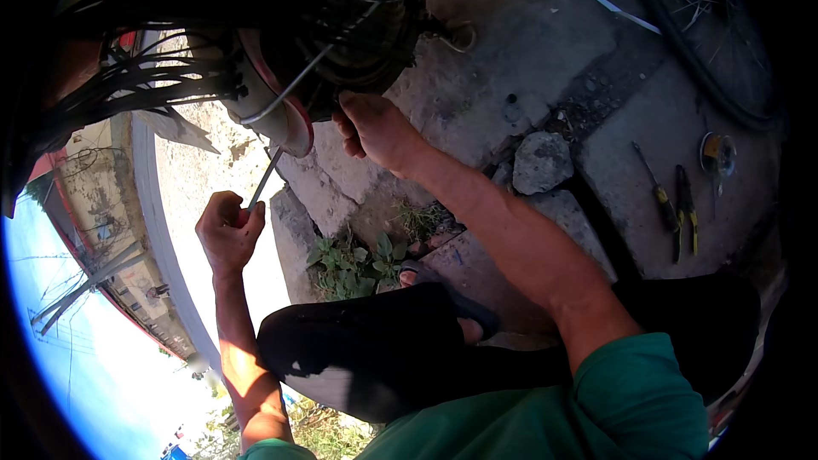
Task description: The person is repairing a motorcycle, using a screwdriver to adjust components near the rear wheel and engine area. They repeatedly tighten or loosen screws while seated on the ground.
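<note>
My left hand (228, 230) grips a thin pale metal rod (264, 183) that slants up to a pale cylindrical housing (271, 123) with a red rim, hanging below bundles of black cables (170, 77). My right hand (375, 128) is closed at the lower edge of a dark round assembly (341, 34), just right of that housing; what its fingers hold is hidden. A second metal rod (290, 91) crosses the housing diagonally.
On the cracked concrete (477, 77) at right lie a screwdriver (660, 196), pliers (688, 213), a small spool (717, 153) and a thick black hose (699, 68). A rock (543, 162) and weeds (358, 266) are near my legs. A sunlit road (156, 204) runs at left, with a distant person (158, 291).
</note>
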`<state>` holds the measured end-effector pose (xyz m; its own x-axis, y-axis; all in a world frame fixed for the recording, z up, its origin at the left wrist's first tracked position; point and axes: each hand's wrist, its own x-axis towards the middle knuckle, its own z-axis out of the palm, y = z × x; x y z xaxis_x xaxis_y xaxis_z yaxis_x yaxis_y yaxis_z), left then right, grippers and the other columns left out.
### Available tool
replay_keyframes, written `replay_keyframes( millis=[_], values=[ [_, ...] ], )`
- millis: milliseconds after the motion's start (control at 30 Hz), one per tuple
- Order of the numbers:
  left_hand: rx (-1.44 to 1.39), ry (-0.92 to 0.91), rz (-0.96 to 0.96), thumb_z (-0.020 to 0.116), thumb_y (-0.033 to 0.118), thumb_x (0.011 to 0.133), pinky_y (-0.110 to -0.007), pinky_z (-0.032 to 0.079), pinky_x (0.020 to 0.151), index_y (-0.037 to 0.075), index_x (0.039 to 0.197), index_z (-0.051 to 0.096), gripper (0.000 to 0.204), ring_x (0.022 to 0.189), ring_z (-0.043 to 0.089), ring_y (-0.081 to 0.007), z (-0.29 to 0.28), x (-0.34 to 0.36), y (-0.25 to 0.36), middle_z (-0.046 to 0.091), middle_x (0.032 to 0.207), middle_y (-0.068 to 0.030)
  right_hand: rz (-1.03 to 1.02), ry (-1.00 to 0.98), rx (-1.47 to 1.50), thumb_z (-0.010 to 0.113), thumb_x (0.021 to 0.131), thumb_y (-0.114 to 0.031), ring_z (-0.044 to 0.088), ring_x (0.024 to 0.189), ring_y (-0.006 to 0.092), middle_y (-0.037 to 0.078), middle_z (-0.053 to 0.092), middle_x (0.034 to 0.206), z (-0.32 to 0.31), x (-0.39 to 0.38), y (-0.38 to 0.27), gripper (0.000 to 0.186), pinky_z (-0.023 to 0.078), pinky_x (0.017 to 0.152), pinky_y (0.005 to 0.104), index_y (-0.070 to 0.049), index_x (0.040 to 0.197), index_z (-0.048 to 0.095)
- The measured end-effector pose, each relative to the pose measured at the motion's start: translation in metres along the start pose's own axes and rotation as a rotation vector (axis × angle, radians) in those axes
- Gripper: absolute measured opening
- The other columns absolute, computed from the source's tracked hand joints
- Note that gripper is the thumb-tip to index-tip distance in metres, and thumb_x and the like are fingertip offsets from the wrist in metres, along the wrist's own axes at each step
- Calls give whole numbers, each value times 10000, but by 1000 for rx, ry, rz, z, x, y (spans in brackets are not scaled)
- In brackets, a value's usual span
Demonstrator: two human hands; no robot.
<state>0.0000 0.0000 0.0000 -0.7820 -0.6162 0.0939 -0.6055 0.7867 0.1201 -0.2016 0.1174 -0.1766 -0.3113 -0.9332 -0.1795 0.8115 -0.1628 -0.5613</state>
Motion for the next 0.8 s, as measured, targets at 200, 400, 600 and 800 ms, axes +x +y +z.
replay_keyframes(
  millis=[200, 400, 600, 800],
  values=[
    [-40, -13, -7, 823, 119, 737, -228, 424, 524, 17, 859, 586, 286, 531, 483, -64, 3, 2, 0, 549, 633, -26, 37, 53, 92, 379, 1048, -402, 460, 565, 125, -4, 478, 714, 5, 3, -1, 390, 382, 524, 314, -89, 864, 522],
    [-14, -22, -22, 818, 124, 736, -237, 437, 540, 19, 864, 588, 284, 529, 498, -72, 3, 4, -1, 560, 643, -29, 75, 119, 122, 398, 1045, -343, 469, 561, 126, -1, 501, 732, 15, 3, -13, 342, 386, 528, 300, -71, 907, 553],
    [-35, -25, -31, 817, 132, 736, -235, 433, 542, 23, 869, 588, 286, 527, 496, -74, 4, 4, 0, 558, 650, -28, 140, 119, 244, 436, 1038, -311, 479, 572, 116, -10, 515, 746, 17, 4, -18, 295, 396, 536, 294, -75, 929, 574],
    [-13, -11, 12, 821, 136, 735, -235, 426, 536, 31, 862, 582, 291, 524, 486, -76, 5, 3, -4, 547, 650, -22, 182, 201, 172, 439, 1042, -320, 573, 612, 124, 5, 563, 754, 27, 0, -29, 314, 451, 554, 291, -69, 930, 591]
  ],
)
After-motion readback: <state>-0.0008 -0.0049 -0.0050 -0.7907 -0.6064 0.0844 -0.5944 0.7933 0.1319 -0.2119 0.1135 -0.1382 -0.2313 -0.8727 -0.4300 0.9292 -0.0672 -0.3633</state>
